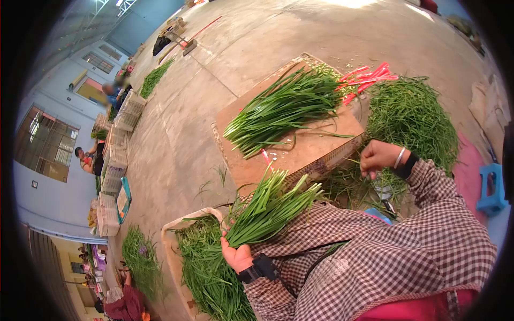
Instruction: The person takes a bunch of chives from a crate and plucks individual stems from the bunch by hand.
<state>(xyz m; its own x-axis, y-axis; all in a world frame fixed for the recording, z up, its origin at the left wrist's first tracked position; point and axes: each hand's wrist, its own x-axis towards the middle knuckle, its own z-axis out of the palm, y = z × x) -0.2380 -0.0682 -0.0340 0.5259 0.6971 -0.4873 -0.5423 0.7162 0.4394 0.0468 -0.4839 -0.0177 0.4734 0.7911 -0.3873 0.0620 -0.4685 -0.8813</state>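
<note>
My left hand (237, 255) is wrapped around the lower part of a bunch of green chives (270, 211), whose stalks fan up and to the right in front of my checked garment. My right hand (379, 159) hangs apart from the bunch, near the right front edge of the board. Its fingers are curled together, and anything between them is too small to make out. A larger pile of chives (289, 107) lies on the brown board (326, 131) in front of me. Red-pink ties (369, 80) spread beside its far right corner.
Loose chives (214, 273) fill a lined container at my lower left. A big heap of thin greens (412, 123) lies right of the board. A blue plastic stool (491, 190) stands at far right. White crates (115, 166) and other people line the left wall.
</note>
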